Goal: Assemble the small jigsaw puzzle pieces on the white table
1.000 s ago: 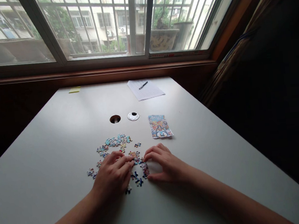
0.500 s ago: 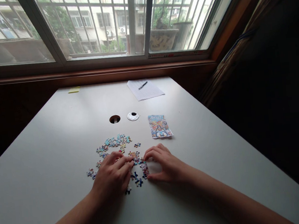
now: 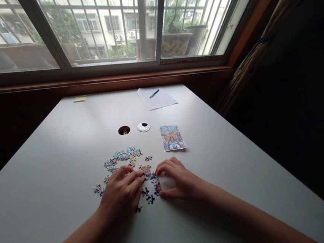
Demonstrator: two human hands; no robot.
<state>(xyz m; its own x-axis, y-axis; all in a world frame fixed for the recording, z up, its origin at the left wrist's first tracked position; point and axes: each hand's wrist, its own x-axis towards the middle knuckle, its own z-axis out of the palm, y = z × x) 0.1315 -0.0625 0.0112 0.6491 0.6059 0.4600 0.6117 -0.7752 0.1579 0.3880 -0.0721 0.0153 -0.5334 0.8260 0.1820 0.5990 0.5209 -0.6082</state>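
Joined jigsaw puzzle pieces (image 3: 157, 185) lie flat on the white table, between the thumb and fingers of my right hand (image 3: 179, 179). From the other side, my left hand (image 3: 124, 187) has its curled fingertips on the left edge of the same joined section, near its upper part (image 3: 145, 170). Its palm and thumb are partly hidden. Dark blue loose pieces (image 3: 148, 196) sit just below, between the hands. Beyond my left hand is a spread of loose puzzle pieces (image 3: 127, 153), with a few more (image 3: 98, 188) at its left.
A small picture sheet (image 3: 173, 137) with a cartoon print lies past my right hand. Farther back are a cable hole (image 3: 124, 130), its round metal cover (image 3: 143, 127), paper sheets (image 3: 160, 100) with a pen (image 3: 154, 93), and yellow sticky notes (image 3: 80, 99). A barred window stands behind the table.
Both hands keep almost the same place and grip. The whole view has shifted very slightly; no piece has visibly moved on the table.
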